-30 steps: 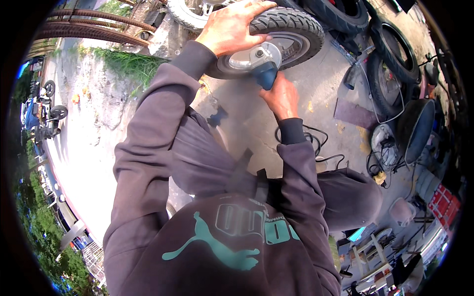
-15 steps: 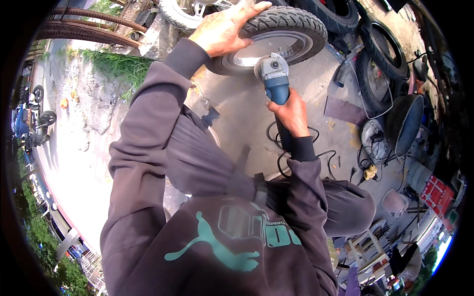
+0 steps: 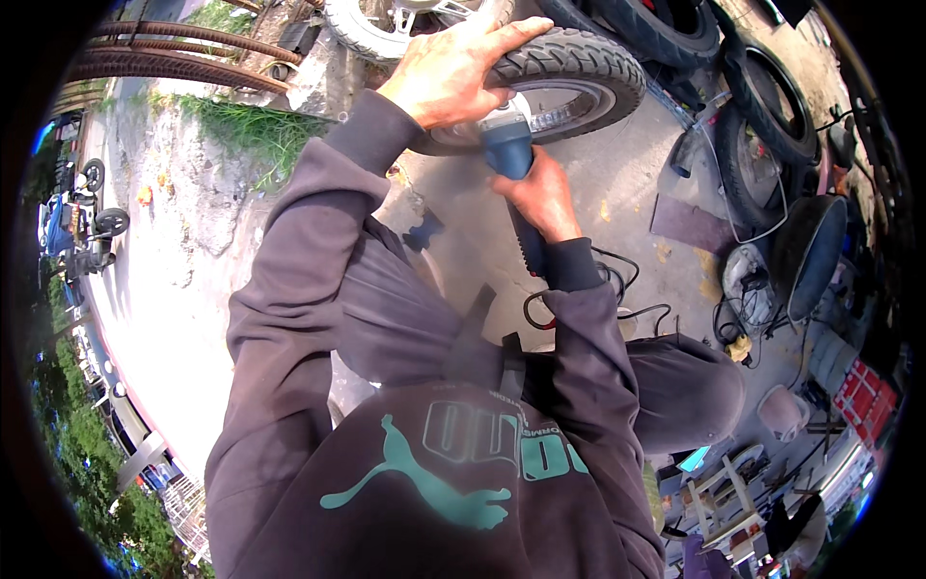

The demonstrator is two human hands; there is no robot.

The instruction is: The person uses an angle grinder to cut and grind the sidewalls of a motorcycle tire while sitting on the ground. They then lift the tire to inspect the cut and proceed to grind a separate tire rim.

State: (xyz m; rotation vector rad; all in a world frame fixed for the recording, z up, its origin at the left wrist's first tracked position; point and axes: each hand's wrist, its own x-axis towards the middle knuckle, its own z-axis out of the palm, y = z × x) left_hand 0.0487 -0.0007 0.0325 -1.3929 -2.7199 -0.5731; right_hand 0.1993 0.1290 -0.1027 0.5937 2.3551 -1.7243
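A small wheel with a black knobbly tyre (image 3: 610,79) and a silver metal rim (image 3: 567,100) is tilted up ahead of me. My left hand (image 3: 455,75) grips the tyre from its upper left side, thumb toward the rim and fingers over the tread. In my right hand (image 3: 546,196) is a blue angle grinder (image 3: 509,151), held by its body. Its grey head reaches into the rim's opening, close to my left thumb. The disc is mostly hidden there, and I cannot tell whether it touches the rim.
A black cord (image 3: 658,313) trails over the concrete floor beside my right knee. Loose tyres (image 3: 772,101) lie at the far right, near a dark basin (image 3: 812,256) and a brown flat piece (image 3: 691,224). Another white wheel (image 3: 371,27) lies beyond my left hand. Rusty ribbed bars (image 3: 183,69) jut in at far left.
The grinder has moved left and deeper into the rim's opening, its head now beside my left thumb. My left hand stays on the tyre. The whole view has shifted slightly.
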